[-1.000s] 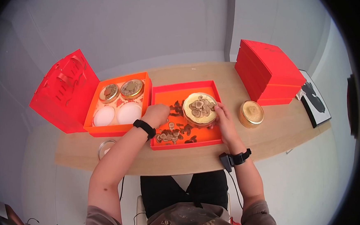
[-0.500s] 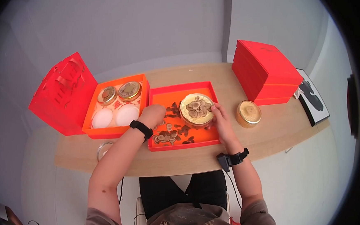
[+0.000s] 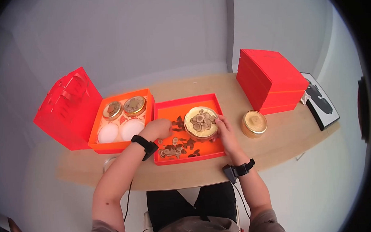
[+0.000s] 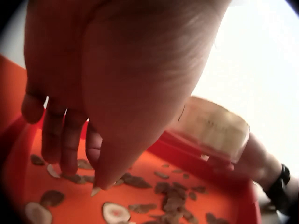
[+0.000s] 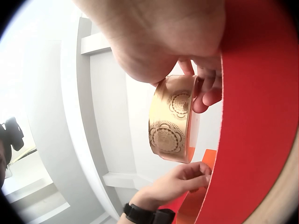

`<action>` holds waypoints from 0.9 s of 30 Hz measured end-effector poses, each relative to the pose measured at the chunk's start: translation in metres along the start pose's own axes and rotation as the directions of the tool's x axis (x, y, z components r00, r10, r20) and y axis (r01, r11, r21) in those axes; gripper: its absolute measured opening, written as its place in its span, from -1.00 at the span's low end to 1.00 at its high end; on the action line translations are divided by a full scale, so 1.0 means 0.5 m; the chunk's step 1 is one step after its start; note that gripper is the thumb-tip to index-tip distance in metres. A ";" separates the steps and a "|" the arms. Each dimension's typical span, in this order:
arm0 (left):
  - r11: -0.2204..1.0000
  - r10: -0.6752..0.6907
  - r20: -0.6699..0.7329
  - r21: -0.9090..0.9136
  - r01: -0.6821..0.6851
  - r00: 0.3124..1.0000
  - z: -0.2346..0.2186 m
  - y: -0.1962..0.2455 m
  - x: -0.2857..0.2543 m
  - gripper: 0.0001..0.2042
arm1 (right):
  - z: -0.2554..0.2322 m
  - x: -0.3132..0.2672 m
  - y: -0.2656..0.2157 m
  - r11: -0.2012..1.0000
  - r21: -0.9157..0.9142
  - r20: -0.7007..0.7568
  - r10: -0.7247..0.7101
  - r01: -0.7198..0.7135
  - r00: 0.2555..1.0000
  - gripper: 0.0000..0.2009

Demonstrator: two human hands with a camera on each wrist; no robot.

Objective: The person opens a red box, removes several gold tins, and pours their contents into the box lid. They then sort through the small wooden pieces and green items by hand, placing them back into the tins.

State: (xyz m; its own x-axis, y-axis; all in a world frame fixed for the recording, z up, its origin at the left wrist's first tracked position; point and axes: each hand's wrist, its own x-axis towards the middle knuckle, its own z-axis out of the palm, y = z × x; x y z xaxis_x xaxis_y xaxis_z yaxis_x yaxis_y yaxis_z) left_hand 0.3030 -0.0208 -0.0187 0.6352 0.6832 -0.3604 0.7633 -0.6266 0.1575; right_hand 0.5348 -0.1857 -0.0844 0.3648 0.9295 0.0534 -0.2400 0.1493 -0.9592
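My right hand (image 3: 227, 132) grips a round gold-banded jar (image 5: 173, 121) by its right side, thumb near the rim and fingers around the wall. Brown-edged dried slices (image 3: 203, 121) lie heaped on the jar's pale gold textured top. The jar is above a shallow red tray (image 3: 190, 159) with an orange inside. Several loose slices (image 4: 116, 213) are scattered in that tray. My left hand (image 3: 158, 129) reaches down over the tray's left part, fingers pointing down. In the left wrist view its thumb tip is right at a small pale slice; whether it pinches it I cannot tell.
On the left stands an orange-lined box (image 3: 150, 114) holding two slice-filled jars and two white rounds, beside a red gift bag (image 3: 68, 108). Another gold jar (image 3: 254, 123), stacked red boxes (image 3: 272, 81) and a framed picture (image 3: 322, 101) are at right. A clear lid (image 3: 108, 164) is partly behind my left forearm.
The head view has shifted, so the tabletop sits lower in the frame. The right hand keeps its grip on the jar, and the left hand stays over the tray's left part.
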 end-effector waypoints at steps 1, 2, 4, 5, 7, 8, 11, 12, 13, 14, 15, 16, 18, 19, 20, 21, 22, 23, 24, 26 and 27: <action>0.991 0.114 -0.044 -0.062 -0.117 0.992 -0.004 -0.012 0.005 -0.76 | -0.002 0.000 -0.001 1.000 -0.008 -0.002 0.009 -0.009 1.000 -0.63; 0.991 0.119 -0.043 -0.055 -0.122 0.992 -0.009 -0.023 0.011 -0.76 | -0.004 0.000 -0.001 1.000 -0.004 -0.008 0.004 -0.004 1.000 -0.63; 0.955 0.173 -0.166 -0.213 -0.206 0.971 -0.050 -0.009 -0.010 -0.72 | -0.005 -0.002 0.003 0.999 0.031 0.012 0.015 -0.016 1.000 -0.64; 0.955 0.176 -0.165 -0.211 -0.209 0.970 -0.072 0.003 -0.021 -0.72 | -0.006 -0.002 0.003 0.999 0.032 0.008 0.014 -0.014 1.000 -0.64; 0.915 0.191 -0.121 -0.337 -0.221 0.974 -0.123 0.042 -0.053 -0.70 | -0.007 -0.001 0.004 1.000 0.020 0.012 0.022 -0.022 1.000 -0.64; 0.915 0.191 -0.120 -0.338 -0.221 0.974 -0.136 0.059 -0.064 -0.70 | -0.007 0.001 0.006 1.000 0.019 0.012 0.023 -0.023 1.000 -0.64; 0.874 0.267 -0.123 -0.388 -0.294 0.956 -0.147 0.101 -0.068 -0.71 | -0.009 0.003 0.006 0.999 0.038 0.016 0.026 -0.027 1.000 -0.61; 0.871 0.295 -0.111 -0.377 -0.315 0.949 -0.145 0.111 -0.063 -0.72 | -0.007 0.002 0.004 0.999 0.036 0.009 0.026 -0.026 1.000 -0.61; 0.868 0.322 -0.098 -0.366 -0.335 0.942 -0.143 0.121 -0.059 -0.73 | -0.006 0.001 0.003 0.999 0.034 0.002 0.026 -0.026 1.000 -0.61; 0.867 0.323 -0.099 -0.368 -0.337 0.941 -0.142 0.130 -0.056 -0.73 | -0.007 0.000 0.004 0.999 0.031 0.001 0.027 -0.027 1.000 -0.61; 0.877 0.353 -0.109 -0.309 -0.369 0.929 -0.141 0.137 -0.053 -0.74 | -0.007 0.001 0.006 0.999 0.036 0.006 0.017 -0.017 1.000 -0.60; 0.883 0.382 -0.119 -0.248 -0.400 0.917 -0.140 0.143 -0.051 -0.74 | -0.007 0.002 0.007 0.999 0.041 0.013 0.006 -0.007 1.000 -0.60; 0.879 0.384 -0.126 -0.254 -0.404 0.915 -0.134 0.152 -0.047 -0.74 | -0.008 0.001 0.008 0.999 0.040 0.013 0.007 -0.007 1.000 -0.60; 0.876 0.385 -0.133 -0.258 -0.407 0.913 -0.133 0.153 -0.048 -0.74 | -0.007 0.002 0.008 0.999 0.041 0.014 0.007 -0.008 1.000 -0.60; 0.877 0.382 -0.133 -0.261 -0.405 0.914 -0.132 0.152 -0.050 -0.74 | -0.007 0.003 0.008 0.999 0.040 0.015 0.010 -0.010 1.000 -0.60; 0.886 0.361 -0.160 -0.249 -0.391 0.919 -0.135 0.154 -0.056 -0.74 | -0.006 0.004 0.009 0.999 0.040 0.010 0.002 -0.002 1.000 -0.60; 0.895 0.339 -0.184 -0.239 -0.376 0.923 -0.134 0.153 -0.060 -0.73 | -0.007 0.004 0.012 0.999 0.040 0.003 -0.003 0.002 1.000 -0.60; 0.895 0.335 -0.177 -0.247 -0.371 0.926 -0.129 0.146 -0.059 -0.73 | -0.009 0.004 0.014 0.999 0.040 0.003 0.008 -0.008 1.000 -0.60; 0.918 0.290 -0.263 -0.197 -0.345 0.920 -0.125 0.132 -0.059 -0.75 | -0.011 0.005 0.016 1.000 0.031 0.004 -0.001 0.001 1.000 -0.60; 0.941 0.236 -0.340 -0.154 -0.301 0.910 -0.112 0.099 -0.056 -0.76 | -0.010 0.003 0.018 1.000 0.027 0.011 0.002 -0.002 1.000 -0.60; 0.976 0.187 -0.362 -0.040 -0.216 0.913 -0.106 0.080 -0.053 -0.77 | -0.006 0.002 0.011 1.000 0.029 -0.002 -0.006 0.006 1.000 -0.59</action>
State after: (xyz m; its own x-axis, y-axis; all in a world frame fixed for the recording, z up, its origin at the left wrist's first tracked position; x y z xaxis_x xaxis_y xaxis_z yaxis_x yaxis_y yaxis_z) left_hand 0.3228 -0.0440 0.0460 0.7655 0.6426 0.0334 0.6125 -0.7435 0.2683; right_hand 0.5365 -0.1851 -0.0905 0.3678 0.9280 0.0591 -0.2639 0.1651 -0.9503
